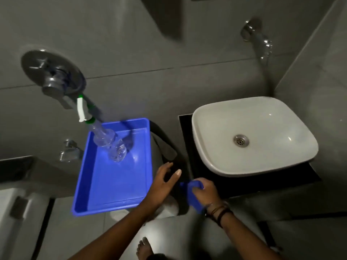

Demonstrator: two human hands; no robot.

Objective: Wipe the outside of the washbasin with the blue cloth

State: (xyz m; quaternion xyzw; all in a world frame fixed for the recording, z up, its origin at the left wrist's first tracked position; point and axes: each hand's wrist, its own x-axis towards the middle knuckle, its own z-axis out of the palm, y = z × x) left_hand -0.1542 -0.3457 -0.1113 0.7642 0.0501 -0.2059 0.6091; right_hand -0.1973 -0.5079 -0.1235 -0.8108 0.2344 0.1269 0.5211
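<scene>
A white washbasin [216, 158] with a round metal drain sits on a black counter [293, 177] at the right. My right hand [205, 191] is closed around a bunched blue cloth [193, 197], just below and left of the basin's front corner, not touching the basin. Part of the cloth hangs down past my wrist. My left hand [165, 178] hovers with fingers spread between the blue tray and the counter, holding nothing.
A blue plastic tray [116, 186] rests on a grey-white surface at the left, with a clear spray bottle [110, 141] standing tilted in it. Chrome taps [54, 79] project from the grey tiled wall. A faucet [257, 36] sits above the basin. My bare foot [143, 248] is on the floor.
</scene>
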